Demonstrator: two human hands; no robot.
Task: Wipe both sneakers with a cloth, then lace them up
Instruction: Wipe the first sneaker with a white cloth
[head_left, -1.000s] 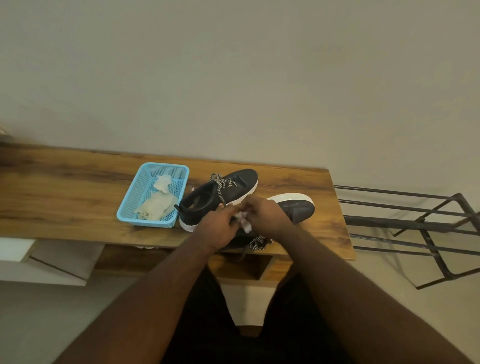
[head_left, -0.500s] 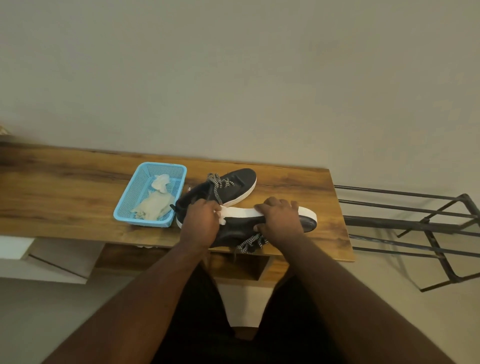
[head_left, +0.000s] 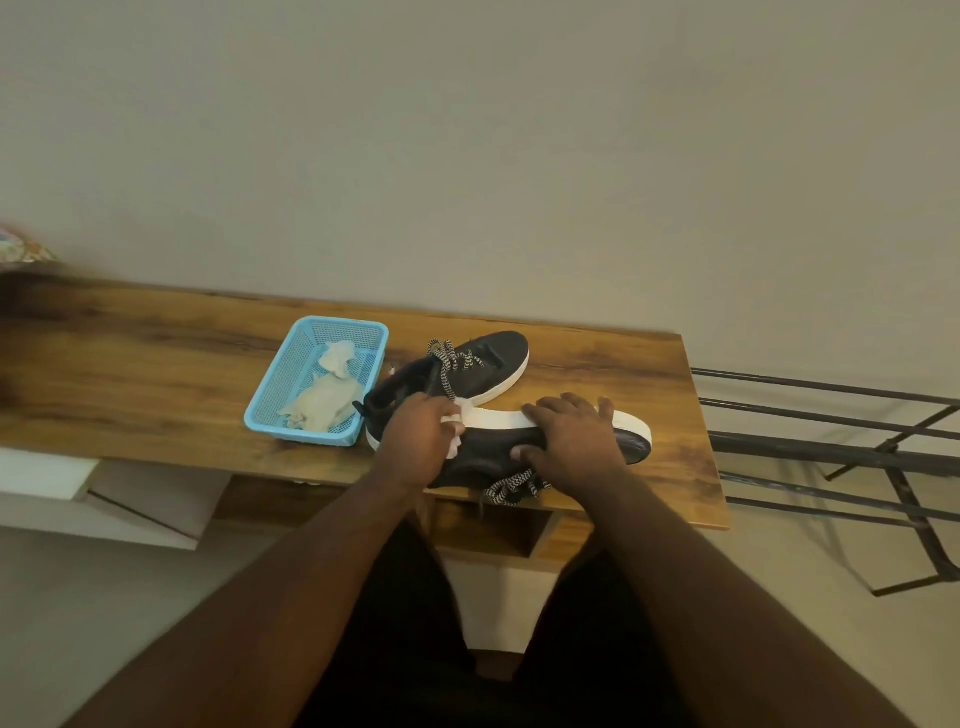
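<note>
At the front edge of the wooden bench (head_left: 156, 374), the near black sneaker (head_left: 493, 452) lies tipped on its side. The right hand (head_left: 571, 436) grips it. The left hand (head_left: 415, 436) holds a white cloth (head_left: 457, 423) against its heel. The other sneaker (head_left: 483, 369) stands behind, beside a blue basket (head_left: 291, 374) of rags (head_left: 322, 405).

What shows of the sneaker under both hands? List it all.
The near sneaker is black with a white sole, tipped on its side on the wooden table, sole facing the wall, toe to the right. The right hand grips it; the left hand presses a white cloth near its heel. Its speckled laces hang loose.
</note>
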